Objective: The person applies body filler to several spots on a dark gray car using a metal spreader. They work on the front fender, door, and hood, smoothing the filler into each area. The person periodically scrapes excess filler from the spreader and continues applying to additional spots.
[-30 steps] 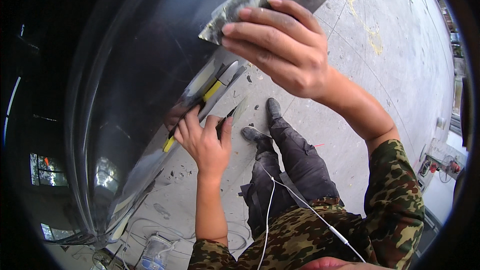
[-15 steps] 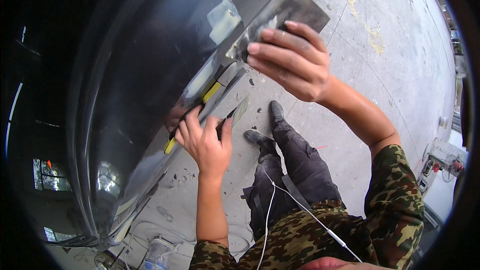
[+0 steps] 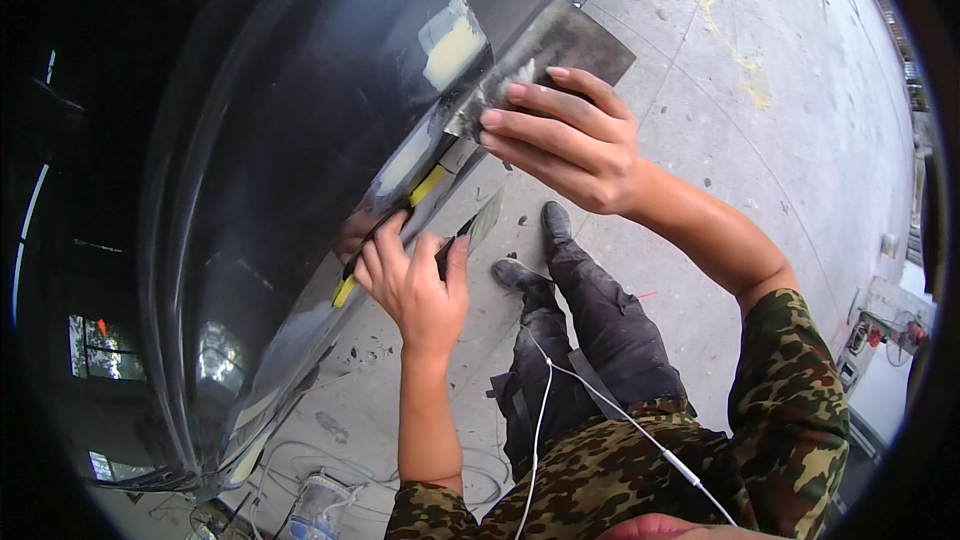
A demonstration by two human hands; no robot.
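My right hand grips a flat dark rectangular plate, its fingers across the top and its thumb hidden. Pale filler is smeared on the plate, whose near left corner is close to or against the dark car panel. Lower down, my left hand is closed on a putty knife between thumb and forefinger, its pale blade pointing up and right. The other fingertips of that hand rest at the panel's lower edge, by a black and yellow strip. Pale filler patches mark the panel above.
My legs and boots stand on the grey concrete floor. White earphone wires hang in front of me. At the lower left are a clear container and loose hoses. Equipment stands at the far right.
My right hand and the plate have shifted slightly down and left, nearer the panel. My left hand has barely moved and keeps hold of the putty knife.
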